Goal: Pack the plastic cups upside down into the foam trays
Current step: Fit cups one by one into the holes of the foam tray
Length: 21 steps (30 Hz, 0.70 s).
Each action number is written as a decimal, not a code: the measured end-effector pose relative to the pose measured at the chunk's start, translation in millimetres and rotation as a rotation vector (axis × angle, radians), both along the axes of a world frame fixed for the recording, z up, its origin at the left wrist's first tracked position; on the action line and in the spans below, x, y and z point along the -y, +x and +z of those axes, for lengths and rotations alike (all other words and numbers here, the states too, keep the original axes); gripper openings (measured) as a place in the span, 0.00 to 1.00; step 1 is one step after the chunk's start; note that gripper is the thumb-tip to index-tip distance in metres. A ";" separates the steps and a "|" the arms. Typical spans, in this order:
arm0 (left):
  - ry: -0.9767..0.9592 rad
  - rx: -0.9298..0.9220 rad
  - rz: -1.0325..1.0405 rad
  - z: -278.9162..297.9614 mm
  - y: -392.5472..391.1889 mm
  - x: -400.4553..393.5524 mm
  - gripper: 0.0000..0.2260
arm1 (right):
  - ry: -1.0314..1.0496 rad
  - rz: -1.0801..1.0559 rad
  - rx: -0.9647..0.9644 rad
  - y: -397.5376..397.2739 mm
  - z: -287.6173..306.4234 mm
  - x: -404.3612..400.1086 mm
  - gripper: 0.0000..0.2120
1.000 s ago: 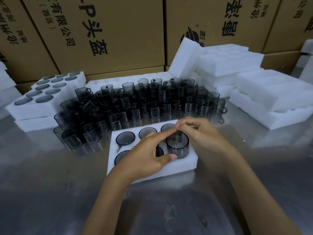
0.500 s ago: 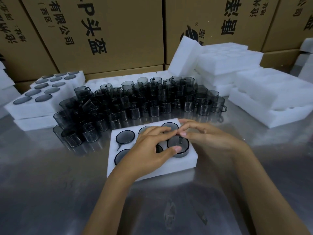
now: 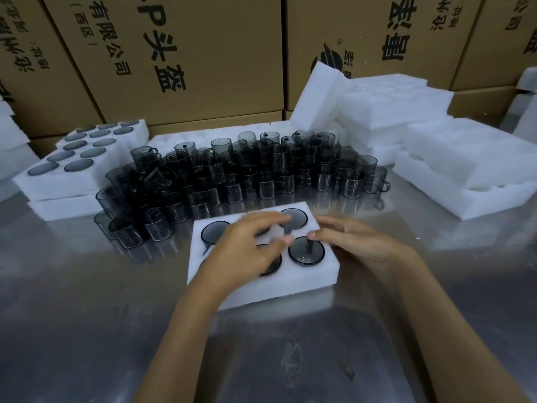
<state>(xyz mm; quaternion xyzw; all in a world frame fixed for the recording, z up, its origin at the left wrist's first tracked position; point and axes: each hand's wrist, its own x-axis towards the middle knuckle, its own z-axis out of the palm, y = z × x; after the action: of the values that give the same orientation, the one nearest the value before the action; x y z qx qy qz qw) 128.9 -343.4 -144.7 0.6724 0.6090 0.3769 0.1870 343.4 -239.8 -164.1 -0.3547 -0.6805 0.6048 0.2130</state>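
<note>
Cardboard boxes [image 3: 186, 53] printed with black characters are stacked along the back edge of a shiny metal counter [image 3: 72, 315]. Toward the back left corner, a filled foam tray [image 3: 72, 170] is seen, with the bases of inverted cups showing in two rows. From there across the middle of the counter, a dense crowd of loose smoky plastic cups [image 3: 232, 175] is spread, many stacked. Near the front edge, at the centre, the foam tray being packed [image 3: 261, 289] is laid flat. The left hand [image 3: 247, 251] is held over the left and middle pockets, its fingers loosely spread and gripping nothing that can be made out; the image of them is blurred. Just to its right, an upside-down cup [image 3: 306, 251] is seated in the tray's front right pocket, with another behind it. The right hand [image 3: 357, 242] is rested along the tray's right side, its fingers extended, close together, tips just beside that cup's rim. Empty foam trays [image 3: 465, 158] are piled toward the back right corner.
</note>
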 end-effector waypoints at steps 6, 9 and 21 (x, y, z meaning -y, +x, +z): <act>-0.104 0.033 0.628 5.1 -65.9 5.5 0.19 | 0.089 -0.041 0.169 -0.8 8.5 -0.4 0.16; -0.484 0.206 0.623 4.6 -71.2 9.6 0.23 | 0.104 -0.061 0.174 -3.5 9.9 2.5 0.26; -0.272 0.772 -0.014 3.6 -83.1 15.5 0.24 | 0.003 -0.374 -0.309 -22.9 15.6 13.4 0.20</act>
<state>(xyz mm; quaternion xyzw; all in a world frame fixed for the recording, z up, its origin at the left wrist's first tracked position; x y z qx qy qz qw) 45.7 -358.9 -141.1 0.4549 0.5336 0.5163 0.4918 320.5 -253.3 -148.5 -0.3776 -0.5634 0.6007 0.4233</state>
